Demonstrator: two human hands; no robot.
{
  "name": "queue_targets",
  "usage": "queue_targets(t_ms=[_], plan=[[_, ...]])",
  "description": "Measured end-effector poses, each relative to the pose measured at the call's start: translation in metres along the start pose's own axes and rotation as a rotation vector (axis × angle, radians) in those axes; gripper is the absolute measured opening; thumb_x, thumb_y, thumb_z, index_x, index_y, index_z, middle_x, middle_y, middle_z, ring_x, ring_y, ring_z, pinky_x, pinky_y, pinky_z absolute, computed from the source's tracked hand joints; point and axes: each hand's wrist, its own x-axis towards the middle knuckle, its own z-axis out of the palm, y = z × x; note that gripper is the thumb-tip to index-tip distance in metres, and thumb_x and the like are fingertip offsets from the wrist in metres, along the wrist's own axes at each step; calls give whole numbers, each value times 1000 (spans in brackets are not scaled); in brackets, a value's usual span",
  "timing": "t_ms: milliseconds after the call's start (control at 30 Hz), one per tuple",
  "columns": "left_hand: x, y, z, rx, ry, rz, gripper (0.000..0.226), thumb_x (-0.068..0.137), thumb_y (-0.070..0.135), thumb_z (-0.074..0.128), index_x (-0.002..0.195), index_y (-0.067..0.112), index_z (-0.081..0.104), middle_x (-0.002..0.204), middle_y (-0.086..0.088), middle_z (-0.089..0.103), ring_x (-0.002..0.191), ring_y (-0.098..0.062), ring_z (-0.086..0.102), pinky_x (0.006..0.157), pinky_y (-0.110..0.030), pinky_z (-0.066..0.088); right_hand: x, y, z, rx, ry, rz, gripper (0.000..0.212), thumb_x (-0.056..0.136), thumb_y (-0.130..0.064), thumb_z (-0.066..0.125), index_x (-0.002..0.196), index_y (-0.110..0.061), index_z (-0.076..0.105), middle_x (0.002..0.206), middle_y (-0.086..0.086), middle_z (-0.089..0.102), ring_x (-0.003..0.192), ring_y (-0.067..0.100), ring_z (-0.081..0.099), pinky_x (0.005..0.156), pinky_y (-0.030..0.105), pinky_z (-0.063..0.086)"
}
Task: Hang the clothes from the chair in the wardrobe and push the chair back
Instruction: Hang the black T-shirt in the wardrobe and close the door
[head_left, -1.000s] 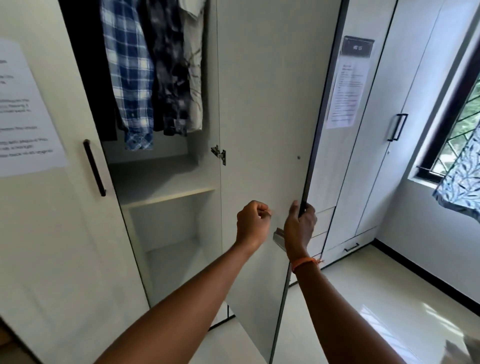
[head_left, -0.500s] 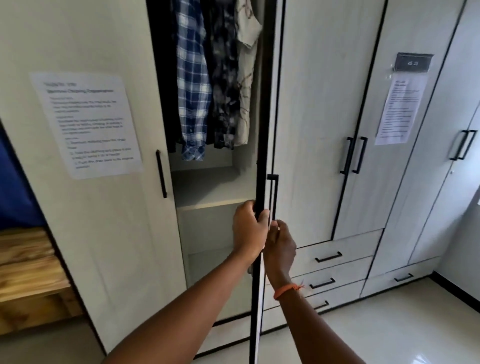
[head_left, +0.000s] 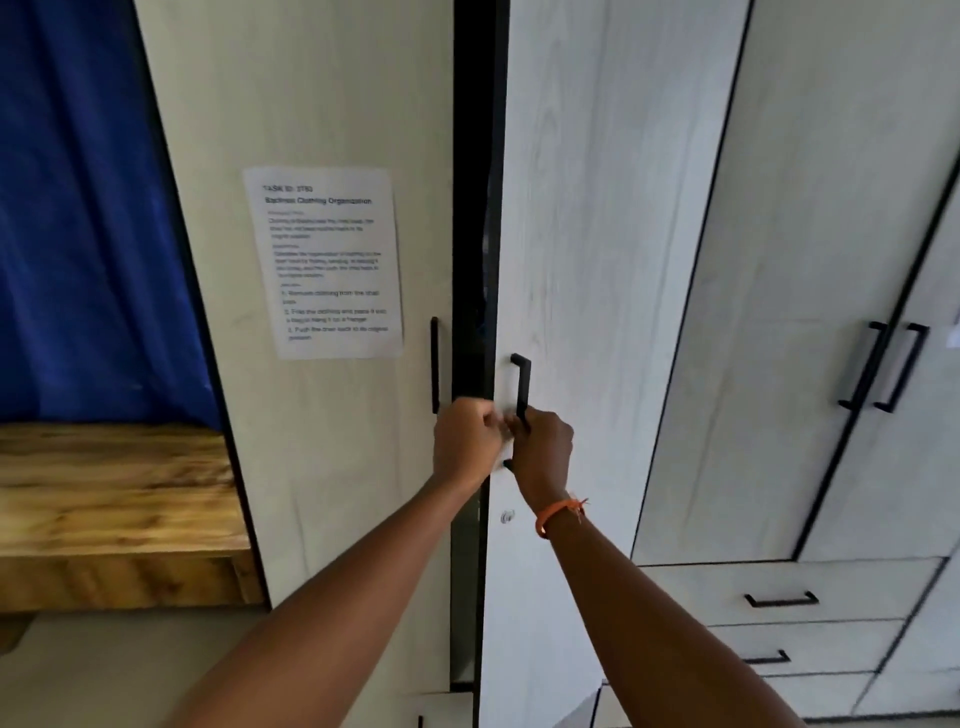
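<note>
A person's right hand (head_left: 543, 451) curls its fingers round the black handle (head_left: 521, 391) of the wardrobe door (head_left: 587, 260), nearly closed — only a dark gap (head_left: 472, 208) shows along its left edge. The left hand (head_left: 465, 447), fingers curled, sits at that edge; what it pinches cannot be told. The clothes are hidden. A printed notice (head_left: 324, 260) hangs on the neighbouring door — blue curtain (head_left: 78, 208) and wooden shelf (head_left: 114, 499) at left.

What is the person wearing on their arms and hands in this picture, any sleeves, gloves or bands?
Both forearms are bare to the bottom edge of the picture, with no sleeves in sight. The left hand and the right hand wear no gloves, and no rings or watch show. The only thing worn is a thin orange thread band round the right wrist, with a short frayed end sticking out on its right side.
</note>
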Motion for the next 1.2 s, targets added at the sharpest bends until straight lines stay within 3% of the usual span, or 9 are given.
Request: queue_targets(t_ms=[100,167,233,333,567,900,1000,1100,1200], plan=[[22,2,3,37,181,44,8,91,9,68,94,6,75,86,-9,73,80,-17,69,75,-17,44,21,1,6,86,-87,24,21,91,-3,64,71,3,68,63,16,61,49,16,52,39,9,40],[43,3,4,122,216,78,19,92,3,64,109,-2,71,97,-16,74,91,-26,71,75,-16,47,37,2,13,157,-107,59,17,87,-2,69,71,5,68,64,15,61,47,15,49,37,8,37],[65,-4,2,305,202,207,29,93,-1,55,121,-2,65,114,-22,68,108,-34,65,90,-33,52,50,3,23,197,-129,53,16,84,-2,73,71,6,67,66,15,61,47,14,49,37,8,36],[93,-28,-1,738,234,546,52,86,-7,46,137,1,53,155,-21,35,144,-39,31,113,-52,36,67,5,39,215,-152,34,21,81,-5,76,68,6,64,63,18,60,48,16,47,39,8,34],[163,-71,1,1201,188,821,45,82,3,74,127,2,64,141,-20,53,136,-34,47,115,-46,35,108,14,78,217,-195,12,26,80,-10,79,64,-1,61,56,4,53,49,12,44,46,9,36],[199,-102,27,1196,232,866,35,88,4,62,123,-1,64,141,-24,52,136,-37,45,115,-45,37,142,28,104,188,-209,-53,31,77,-16,83,62,-11,57,56,0,54,50,13,51,48,7,37],[203,-104,26,1156,271,877,33,84,2,70,118,-2,68,139,-24,54,134,-38,47,113,-47,38,146,28,105,184,-217,-45,34,76,-19,85,59,-14,55,58,6,59,56,29,62,56,28,53],[202,-105,27,862,286,880,35,79,-7,74,113,-5,68,141,-23,52,135,-42,44,113,-53,36,145,28,104,176,-213,-59,38,77,-20,84,57,-17,51,57,4,56,58,33,63,59,33,54],[183,-106,31,521,381,512,55,80,1,74,132,3,55,146,-18,44,137,-41,38,110,-50,40,142,28,104,182,-207,-57,39,78,-20,83,58,-16,50,56,2,54,54,25,56,57,29,51]])
